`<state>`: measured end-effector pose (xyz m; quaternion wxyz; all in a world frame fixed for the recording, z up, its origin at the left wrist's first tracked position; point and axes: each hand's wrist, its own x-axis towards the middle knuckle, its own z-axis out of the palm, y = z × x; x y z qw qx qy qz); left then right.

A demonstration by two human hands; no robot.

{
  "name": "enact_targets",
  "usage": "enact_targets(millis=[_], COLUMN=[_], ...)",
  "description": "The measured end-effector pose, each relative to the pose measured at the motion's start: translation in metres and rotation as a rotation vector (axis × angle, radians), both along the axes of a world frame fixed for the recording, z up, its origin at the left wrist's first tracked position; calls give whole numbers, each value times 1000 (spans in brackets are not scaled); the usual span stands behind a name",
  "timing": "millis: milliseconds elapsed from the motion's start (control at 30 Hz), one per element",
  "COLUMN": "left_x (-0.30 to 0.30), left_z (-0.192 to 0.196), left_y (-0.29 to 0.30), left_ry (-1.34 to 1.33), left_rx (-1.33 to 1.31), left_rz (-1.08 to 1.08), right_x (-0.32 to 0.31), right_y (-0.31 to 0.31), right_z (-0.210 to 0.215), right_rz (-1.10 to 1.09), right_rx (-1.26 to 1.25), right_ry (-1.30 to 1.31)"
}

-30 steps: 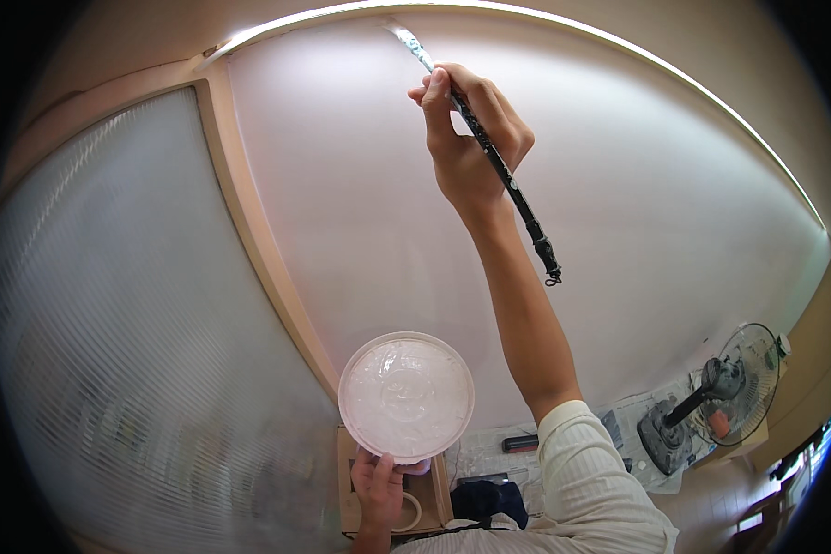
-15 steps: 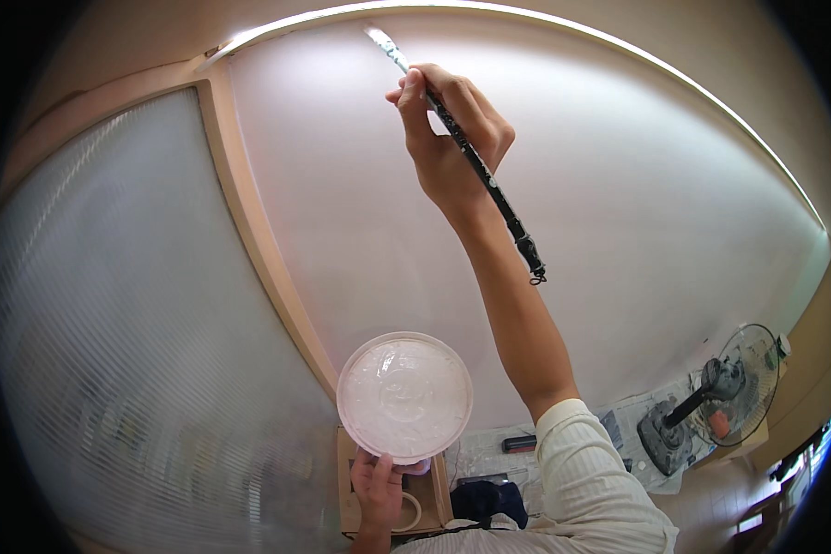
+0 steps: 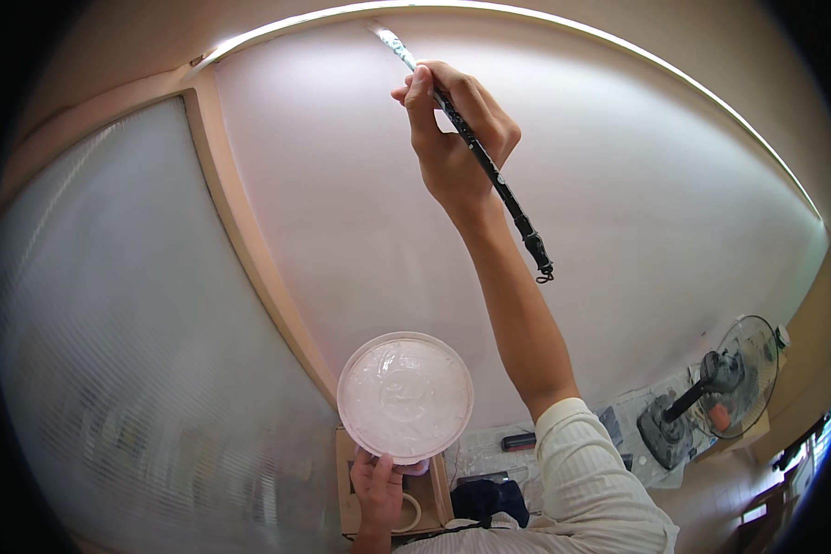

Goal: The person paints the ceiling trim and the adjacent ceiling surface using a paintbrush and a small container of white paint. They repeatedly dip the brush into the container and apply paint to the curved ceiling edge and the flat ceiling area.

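My right hand (image 3: 462,129) is raised high and pinches a long black-handled paintbrush (image 3: 495,180) between thumb and fingers. Its pale, paint-smeared tip reaches the top edge of the white wall (image 3: 619,203), just under the lit strip. A cord loop hangs from the handle's lower end. Down near my body, my left hand (image 3: 379,489) grips the rim of a round whitish plastic lid (image 3: 404,397) from below. The lid's face looks wet, coated with pale paint. Some of the left fingers are hidden behind it.
A ribbed translucent panel (image 3: 138,323) in a wooden frame (image 3: 249,249) stands left. Below the lid is an open box (image 3: 443,499) with a tape roll (image 3: 408,513). At lower right, a fan (image 3: 692,406) stands on a plastic-covered surface (image 3: 489,443) beside a dark cloth (image 3: 489,501).
The brush and my right hand have shifted slightly to the right along the wall's top edge. My view has turned a little; the left hand and lid stay put.
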<state>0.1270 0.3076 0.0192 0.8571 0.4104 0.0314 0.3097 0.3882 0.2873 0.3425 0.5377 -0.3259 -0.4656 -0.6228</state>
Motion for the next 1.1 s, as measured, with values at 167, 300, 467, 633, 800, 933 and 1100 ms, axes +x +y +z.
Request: enact_targets(millis=[167,300,467,633,800,933,1100], left_x=[-1,-1,0,1,0,1,3], left_z=[4,6,5,5,4,5,3], left_y=[-1,-1,-1,-1,-2,-2,-2], left_ry=[-1,7,-2,-2,-9,12,-53], left_rx=[22,26,26,28,34,36,-34], left_rz=[-14,-31,-44,-52,-52,-55,-51], right_x=[1,3,5,7,9,11,17], right_y=[-5,-12,-16,-22,-25,-28,-35], right_z=[-1,-1,-2,-1,-1,-3,-4], right_rz=[-18,-37,-35,-67,-59,-69,-69], right_rx=[18,37,43,57,54,67,93], right_ry=[11,11,23,34,41,59,60])
